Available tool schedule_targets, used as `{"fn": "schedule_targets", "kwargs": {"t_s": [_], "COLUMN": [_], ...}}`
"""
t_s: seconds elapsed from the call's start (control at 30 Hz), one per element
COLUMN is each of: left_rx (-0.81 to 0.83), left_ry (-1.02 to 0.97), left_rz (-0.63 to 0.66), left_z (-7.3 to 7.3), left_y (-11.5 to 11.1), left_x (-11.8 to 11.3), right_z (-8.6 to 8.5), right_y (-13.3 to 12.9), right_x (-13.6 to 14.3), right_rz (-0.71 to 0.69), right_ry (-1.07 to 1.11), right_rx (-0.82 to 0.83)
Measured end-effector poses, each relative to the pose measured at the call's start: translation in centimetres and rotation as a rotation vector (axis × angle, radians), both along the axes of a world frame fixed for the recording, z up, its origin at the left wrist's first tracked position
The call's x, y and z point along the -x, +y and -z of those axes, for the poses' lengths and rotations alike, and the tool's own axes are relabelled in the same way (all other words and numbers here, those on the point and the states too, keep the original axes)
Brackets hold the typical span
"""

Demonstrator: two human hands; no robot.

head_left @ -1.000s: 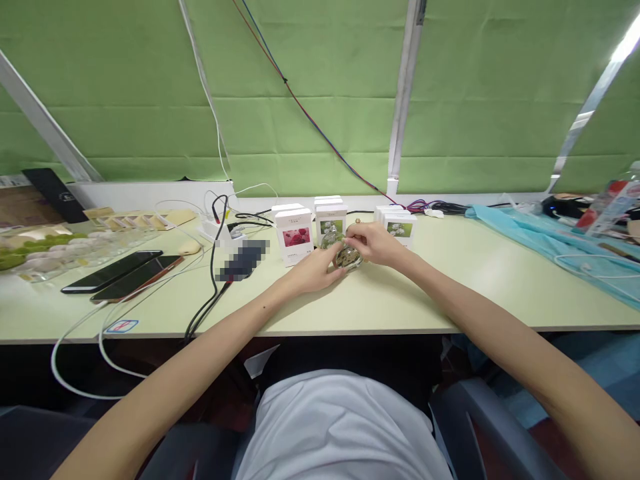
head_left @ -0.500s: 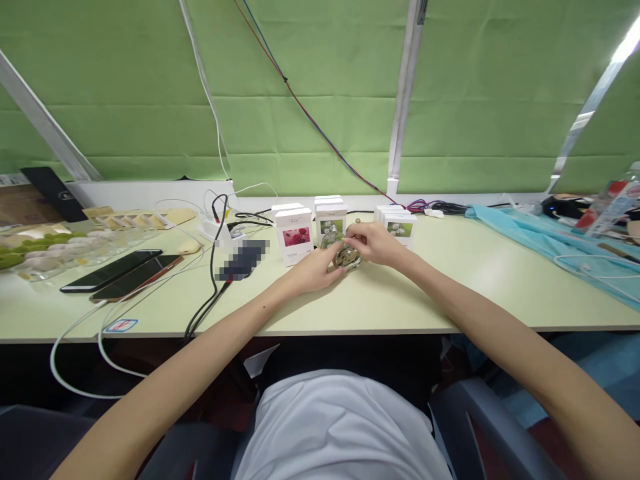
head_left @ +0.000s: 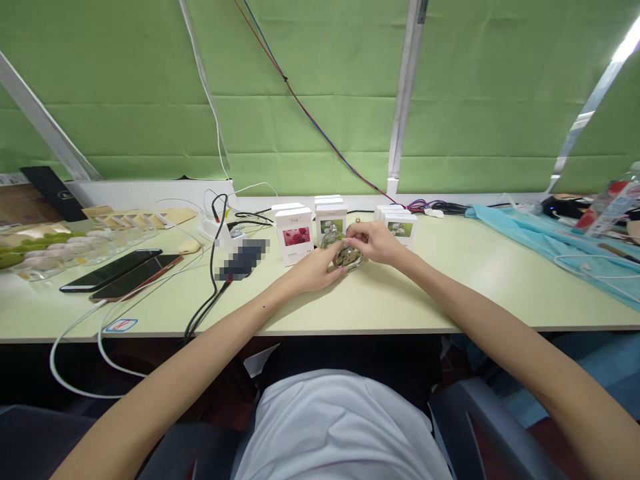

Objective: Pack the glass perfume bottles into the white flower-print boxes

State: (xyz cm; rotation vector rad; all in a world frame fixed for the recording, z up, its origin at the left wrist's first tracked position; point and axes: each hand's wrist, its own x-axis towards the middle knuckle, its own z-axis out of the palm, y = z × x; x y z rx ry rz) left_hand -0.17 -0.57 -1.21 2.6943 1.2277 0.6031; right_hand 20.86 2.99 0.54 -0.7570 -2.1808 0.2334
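Near the middle of the table, a small round clear glass jar (head_left: 349, 257) with brownish-green dried bits inside sits between my hands. My left hand (head_left: 318, 270) curves around its left side, thumb at the front. My right hand (head_left: 376, 241) is closed in a pinch over the top of the jar; whatever lies between those fingertips is hidden. Another clear glass piece (head_left: 331, 237) shows just behind, partly covered. Close by stand white boxes: one with a red flower picture (head_left: 296, 238) at left, one with a white flower picture (head_left: 331, 217) behind, and more (head_left: 400, 223) at right.
On the left lie phones (head_left: 123, 272), looping white and black cables, a power strip (head_left: 220, 230) and clear trays of green and pale items (head_left: 65, 250). At right are blue plastic sheeting (head_left: 540, 243) and a plastic bottle (head_left: 613, 203). A green curtain (head_left: 320, 93) closes off the back.
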Motion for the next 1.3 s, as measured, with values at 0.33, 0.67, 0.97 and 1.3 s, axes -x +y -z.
{"fn": "schedule_targets", "kwargs": {"t_s": [0.33, 0.67, 0.97, 1.3], "left_rx": [-0.001, -0.013, -0.010, 0.001], "left_ry": [0.001, 0.020, 0.017, 0.014], "left_rz": [0.006, 0.013, 0.019, 0.003], "left_z": [0.01, 0.00, 0.02, 0.06], "left_y": [0.01, -0.10, -0.06, -0.05], "left_x": [0.00, 0.13, 0.15, 0.10], "right_z": [0.10, -0.04, -0.06, -0.22], "right_y": [0.13, 0.02, -0.14, 0.10], "right_x": [-0.05, -0.05, -0.02, 0.01], "right_rz": [0.006, 0.014, 0.014, 0.035], "right_ry": [-0.003, -0.007, 0.001, -0.005], "right_rx": [-0.007, -0.004, 0.031, 0.015]}}
